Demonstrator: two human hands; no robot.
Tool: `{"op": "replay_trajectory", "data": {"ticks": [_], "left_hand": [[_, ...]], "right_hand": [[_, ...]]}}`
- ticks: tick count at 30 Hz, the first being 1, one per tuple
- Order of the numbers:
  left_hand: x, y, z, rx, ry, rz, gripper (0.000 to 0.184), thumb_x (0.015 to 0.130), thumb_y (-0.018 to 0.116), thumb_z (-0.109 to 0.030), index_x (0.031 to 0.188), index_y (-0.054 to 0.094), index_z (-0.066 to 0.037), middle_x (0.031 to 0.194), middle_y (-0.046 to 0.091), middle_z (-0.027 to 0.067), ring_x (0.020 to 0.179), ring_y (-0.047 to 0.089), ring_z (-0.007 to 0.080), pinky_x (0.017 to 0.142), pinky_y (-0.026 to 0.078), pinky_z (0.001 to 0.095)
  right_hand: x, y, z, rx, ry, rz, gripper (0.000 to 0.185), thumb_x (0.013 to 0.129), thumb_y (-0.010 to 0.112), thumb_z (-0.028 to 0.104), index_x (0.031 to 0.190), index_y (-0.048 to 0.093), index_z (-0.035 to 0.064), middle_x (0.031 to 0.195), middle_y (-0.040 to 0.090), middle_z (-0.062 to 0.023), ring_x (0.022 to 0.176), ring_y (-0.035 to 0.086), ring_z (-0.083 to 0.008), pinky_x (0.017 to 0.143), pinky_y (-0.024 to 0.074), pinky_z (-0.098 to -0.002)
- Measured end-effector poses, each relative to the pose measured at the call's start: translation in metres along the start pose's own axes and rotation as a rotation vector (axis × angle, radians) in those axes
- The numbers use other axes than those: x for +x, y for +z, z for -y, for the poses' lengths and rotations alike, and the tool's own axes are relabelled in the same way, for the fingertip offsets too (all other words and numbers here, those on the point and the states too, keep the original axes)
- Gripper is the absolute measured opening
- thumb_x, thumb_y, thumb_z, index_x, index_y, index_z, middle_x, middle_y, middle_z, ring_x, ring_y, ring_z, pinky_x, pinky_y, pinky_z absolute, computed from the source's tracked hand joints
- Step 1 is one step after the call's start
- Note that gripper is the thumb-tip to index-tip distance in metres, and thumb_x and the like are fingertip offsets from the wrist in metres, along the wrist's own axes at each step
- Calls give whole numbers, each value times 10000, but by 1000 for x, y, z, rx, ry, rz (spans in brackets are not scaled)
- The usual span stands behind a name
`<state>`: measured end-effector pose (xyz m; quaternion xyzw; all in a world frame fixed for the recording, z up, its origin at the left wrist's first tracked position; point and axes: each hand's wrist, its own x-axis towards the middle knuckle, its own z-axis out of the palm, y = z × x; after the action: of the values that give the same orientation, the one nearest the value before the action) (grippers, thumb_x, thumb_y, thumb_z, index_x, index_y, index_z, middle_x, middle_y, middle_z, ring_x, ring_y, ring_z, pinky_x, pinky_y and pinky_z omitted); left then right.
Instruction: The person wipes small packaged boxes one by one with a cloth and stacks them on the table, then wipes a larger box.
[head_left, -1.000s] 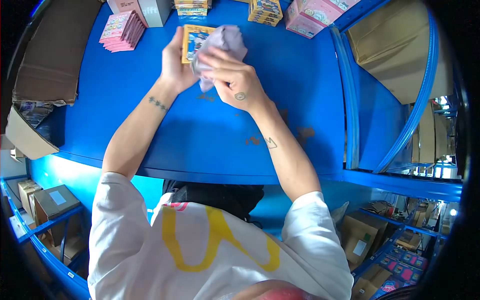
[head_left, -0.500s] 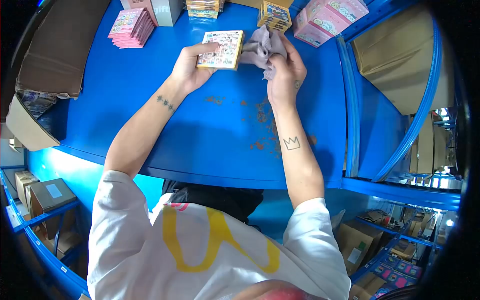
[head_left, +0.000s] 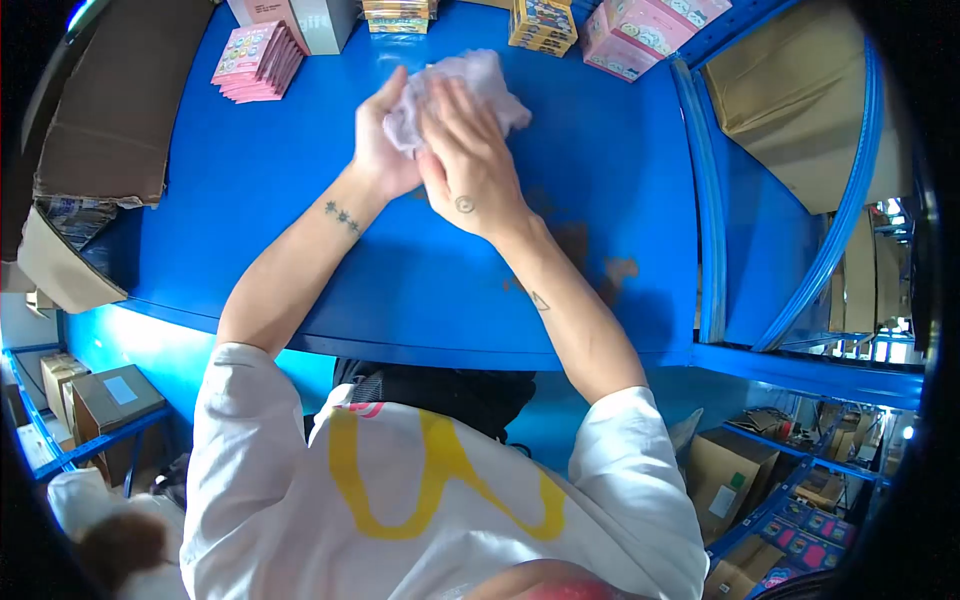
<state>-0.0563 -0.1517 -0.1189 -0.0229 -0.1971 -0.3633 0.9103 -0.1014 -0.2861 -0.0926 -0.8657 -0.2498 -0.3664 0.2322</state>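
Note:
A crumpled pale lilac cloth (head_left: 498, 92) lies between my two hands over the blue shelf. My right hand (head_left: 468, 160) presses on it from above, fingers long and close together. Beneath and to the left, my left hand (head_left: 385, 145) supports it from the side, thumb up along the cloth's edge. The flat, picture-printed box that my left hand gripped a moment ago is covered by the cloth and my right hand. My left fingers are mostly hidden too.
Pink packets (head_left: 254, 62) are stacked at the back left, beside a grey box (head_left: 322, 25). Yellow boxes (head_left: 542, 27) and pink boxes (head_left: 640, 38) stand at the back. A cardboard box (head_left: 105, 110) borders the left, a blue post (head_left: 700, 200) the right. Another person (head_left: 110, 530) is at lower left.
My right hand has moved left with the cloth and turned palm down, laying the cloth over the flat box. The box has gone out of sight. Another person has appeared at lower left.

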Motion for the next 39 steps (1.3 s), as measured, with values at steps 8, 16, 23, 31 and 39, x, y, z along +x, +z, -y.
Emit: {"op": "replay_trajectory", "data": {"ticks": [8,16,23,31,39], "left_hand": [[-6,22,-22,407,244,-436,487,1018,332,-280,1426,395,-22,1381,499,222,1260,501,348,1050,421,470],[11,75,-16,1150,270,-641,546,985,525,-419,1315,476,13,1214,573,198,1116,582,315,849,523,368],[119,162,-107,2030,299,-708,418,906,560,-424,1014,685,-41,947,656,133,838,623,213,725,504,336],[195,168,-125,3066,-85,-904,561,830,610,-513,1071,715,-17,983,712,150,892,683,242,791,544,350],[195,158,-133,2788,-348,-1135,640,796,619,-564,1190,689,-65,1138,705,115,987,684,295,833,550,371]], "right_hand": [[-7,-9,-53,379,-104,119,322,722,645,-95,986,766,44,1201,687,-101,1124,648,-259,953,530,-314],[-7,-11,-48,428,55,71,329,714,666,-126,989,762,27,1185,691,-118,1024,685,-283,906,556,-319],[-12,-3,-57,457,143,112,331,703,676,-99,1000,754,25,1167,697,-115,952,697,-280,864,564,-322],[-12,-2,-60,498,199,160,333,712,678,-115,1012,752,9,1169,694,-135,999,693,-302,908,560,-326],[-15,1,-63,457,155,135,294,723,692,-71,1000,749,10,1153,698,-131,921,703,-279,886,559,-319]]}}
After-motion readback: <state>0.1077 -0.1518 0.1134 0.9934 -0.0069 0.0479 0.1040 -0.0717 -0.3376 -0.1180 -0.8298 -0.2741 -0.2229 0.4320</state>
